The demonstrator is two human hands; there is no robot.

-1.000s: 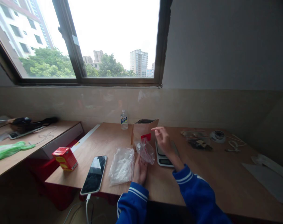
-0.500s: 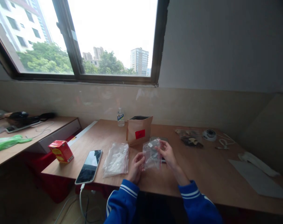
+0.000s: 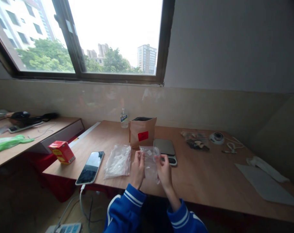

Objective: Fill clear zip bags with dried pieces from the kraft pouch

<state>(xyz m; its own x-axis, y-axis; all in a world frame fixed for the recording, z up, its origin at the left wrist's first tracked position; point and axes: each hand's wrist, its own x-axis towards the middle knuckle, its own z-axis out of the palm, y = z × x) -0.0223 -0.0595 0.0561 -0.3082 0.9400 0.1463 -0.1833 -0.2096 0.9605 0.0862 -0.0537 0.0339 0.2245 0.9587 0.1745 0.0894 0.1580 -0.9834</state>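
Observation:
Between my two hands hangs a clear plastic zip bag (image 3: 150,161), held upright above the table's front part. My left hand (image 3: 138,166) pinches its left edge, and my right hand (image 3: 164,170) pinches the right edge. A small pale label shows near the bag's top. Behind it stands a brown paper pouch (image 3: 142,131) with a red sticker, its top gaping. A flat kitchen scale (image 3: 164,147) lies just beyond my right hand, partly covered by it. To the left of my left hand is a pile of clear plastic bags (image 3: 118,161).
A phone (image 3: 90,168) with a cable plugged in and a red box (image 3: 62,152) are on the left. A clear bottle (image 3: 124,118) stands at the back. Rightward lie filled bags (image 3: 195,140), a white dome camera (image 3: 217,138) and a grey sheet (image 3: 263,184).
My right hand has moved left and down, and the bag has turned with its opening upward. My left hand has risen along its edge. More of the scale now shows.

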